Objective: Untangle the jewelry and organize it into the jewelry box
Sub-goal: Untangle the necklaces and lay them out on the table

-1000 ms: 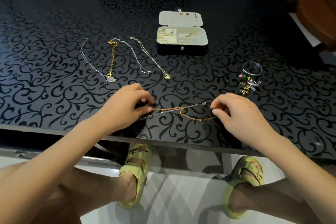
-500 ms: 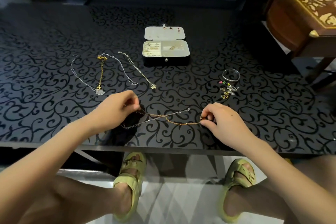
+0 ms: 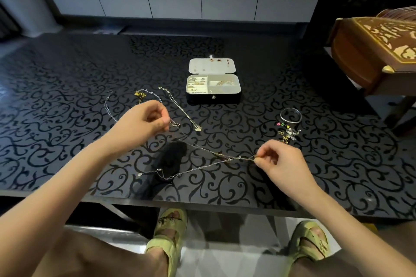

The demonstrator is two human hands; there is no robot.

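Black table; left hand, right hand, each pinching chains (tangled)

The glossy black glass worktop bears a grey scrolling vine pattern throughout — on it the small rectangular jewelry box is black outside and cream inside, the thin metal necklace chains gold and silver, the round metal bangle silver, the tiny heart charms pink, green and yellow — and the strapped sandals below are pale green.

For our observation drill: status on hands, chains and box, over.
Left hand and right hand each pinch the tangled chains, stretched between. Jewelry box open, beyond. Laid-out necklaces lie before box.
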